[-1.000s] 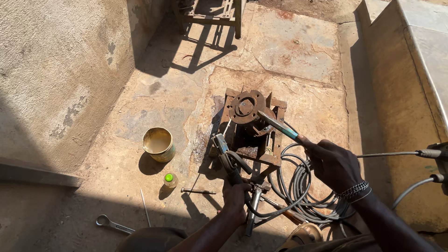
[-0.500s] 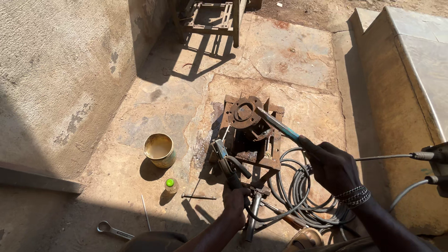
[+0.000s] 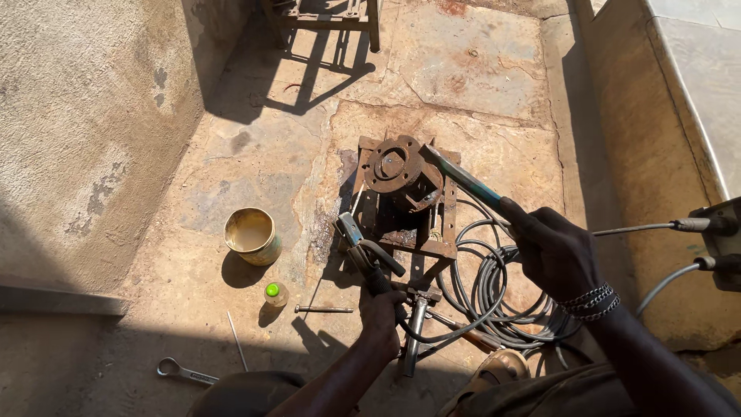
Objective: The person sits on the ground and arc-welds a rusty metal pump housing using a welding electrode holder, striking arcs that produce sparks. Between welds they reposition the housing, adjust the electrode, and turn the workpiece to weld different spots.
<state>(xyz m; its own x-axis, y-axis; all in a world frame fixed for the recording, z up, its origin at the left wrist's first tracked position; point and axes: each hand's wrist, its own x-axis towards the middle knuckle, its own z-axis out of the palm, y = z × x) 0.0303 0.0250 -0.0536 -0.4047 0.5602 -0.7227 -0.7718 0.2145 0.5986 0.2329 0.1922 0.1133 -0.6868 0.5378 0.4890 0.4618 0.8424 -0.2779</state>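
Down on the cracked stone floor [image 3: 478, 69], in hard sun; a squat round yellowish tin [image 3: 252, 235] stands toward the left wall, open-topped, with a pale cloudy liquid or residue inside, hard to tell which; just below it sits a small clear bottle with a bright green cap [image 3: 275, 293], its contents not readable from here.

At the middle of the floor, the rusty brown steel frame [image 3: 432, 245], square and open, carries a rusted round flange with bolt holes [image 3: 395, 165] tilted on top of it; the metal is dark orange-brown all over, pitted and rough.

The right hand [image 3: 557, 251] is clenched around the handle of a long tool with a blue-green shaft [image 3: 461, 177], and the tool's tip rests against the flange's right edge; a metal chain bracelet [image 3: 588, 300] circles that wrist. The left hand [image 3: 382, 309] is wrapped tight on the black grip of an electrode holder [image 3: 361, 249], its jaw end up beside the frame's left side.

A coil of grey cable [image 3: 482, 289] lies against the frame's lower right corner; a thin bolt [image 3: 323, 310] lies near the bottle; a silver spanner [image 3: 184, 373] lies toward the near left edge of the floor.
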